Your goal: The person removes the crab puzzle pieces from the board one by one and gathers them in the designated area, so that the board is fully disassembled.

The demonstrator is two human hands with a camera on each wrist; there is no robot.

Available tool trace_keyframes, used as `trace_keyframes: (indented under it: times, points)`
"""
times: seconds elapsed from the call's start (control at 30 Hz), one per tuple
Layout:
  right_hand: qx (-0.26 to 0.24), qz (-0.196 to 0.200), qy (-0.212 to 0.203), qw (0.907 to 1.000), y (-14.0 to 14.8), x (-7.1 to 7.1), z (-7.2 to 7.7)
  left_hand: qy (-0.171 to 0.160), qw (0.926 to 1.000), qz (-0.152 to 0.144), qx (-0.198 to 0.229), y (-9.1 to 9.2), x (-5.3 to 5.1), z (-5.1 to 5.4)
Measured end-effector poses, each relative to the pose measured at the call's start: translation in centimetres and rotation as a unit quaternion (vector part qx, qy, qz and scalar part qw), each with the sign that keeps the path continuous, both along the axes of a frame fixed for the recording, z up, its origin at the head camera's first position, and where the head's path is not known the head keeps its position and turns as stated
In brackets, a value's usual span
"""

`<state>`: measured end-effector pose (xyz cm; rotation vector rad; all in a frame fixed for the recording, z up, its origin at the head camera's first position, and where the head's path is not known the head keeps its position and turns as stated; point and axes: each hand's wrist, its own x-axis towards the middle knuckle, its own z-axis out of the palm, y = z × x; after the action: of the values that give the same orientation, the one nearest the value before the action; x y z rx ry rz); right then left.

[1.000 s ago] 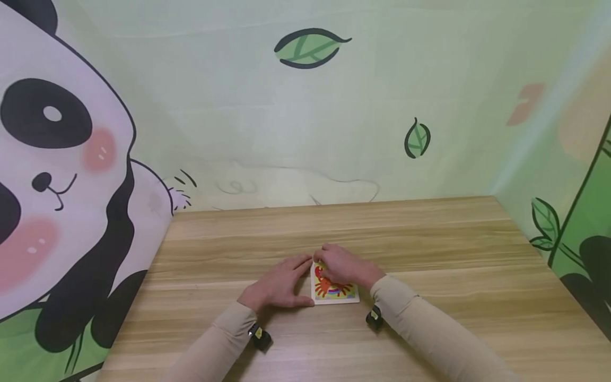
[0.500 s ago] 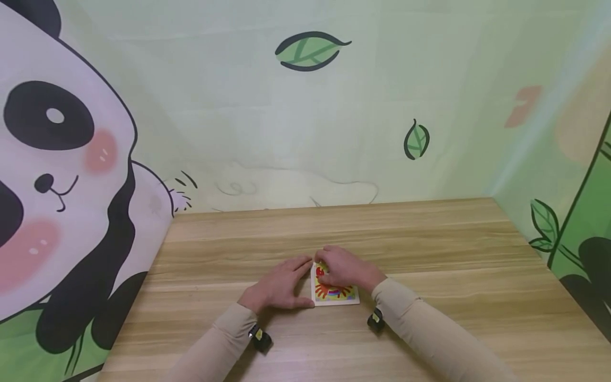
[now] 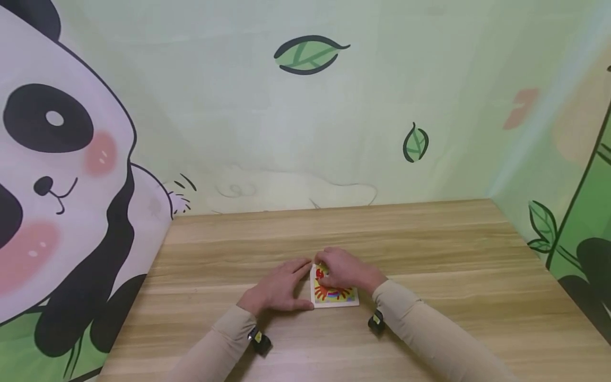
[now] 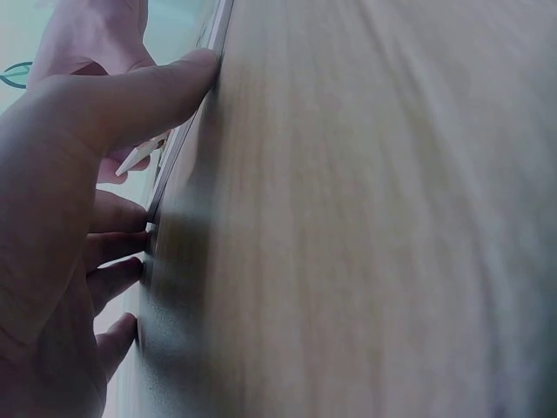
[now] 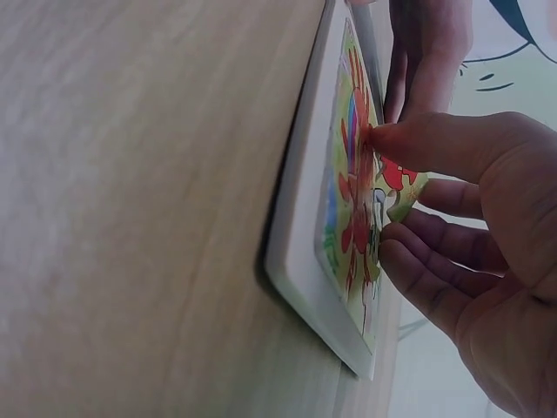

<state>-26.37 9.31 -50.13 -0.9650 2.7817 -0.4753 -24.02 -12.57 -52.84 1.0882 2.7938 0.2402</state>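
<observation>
A small square jigsaw puzzle [image 3: 335,304] with a white frame and a red crab picture lies flat on the table. My left hand [image 3: 280,287] rests at its left side, thumb near one corner and fingertips near the other, touching the frame's edge. Over the upper part of the picture, my right hand [image 3: 345,268] pinches a puzzle piece [image 5: 399,185] between thumb and fingers. That red and green piece is tilted up from the board in the right wrist view. Its pale edge [image 4: 139,157] also shows in the left wrist view. My right hand hides part of the picture from above.
The wood-grain table [image 3: 410,239] stretches out on all sides of the puzzle. A pale green backdrop [image 3: 229,106] with leaves and a large panda [image 3: 62,159] stands behind and to the left. Both wrists wear small black cameras.
Both hands and the puzzle stay almost where they were. The whole head view has shifted slightly downward, and my right fingers have moved only a little over the picture.
</observation>
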Motion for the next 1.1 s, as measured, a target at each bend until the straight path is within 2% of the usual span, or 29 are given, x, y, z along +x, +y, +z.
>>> trace_keyframes:
  times: [0.67,0.87,1.1]
  points:
    - [-0.026,0.005,-0.010,0.9996,0.4,0.0,0.5,0.005,0.9999,-0.004,0.014,-0.1,0.2,0.0]
    - [-0.031,0.003,-0.001,0.9995,0.9,-0.1,0.6,0.004,0.9999,-0.002,0.009,-0.1,0.1,0.2]
    - [-0.036,0.002,0.015,0.9992,1.5,-0.1,0.5,0.020,0.9997,-0.013,0.008,-0.2,0.0,-0.1]
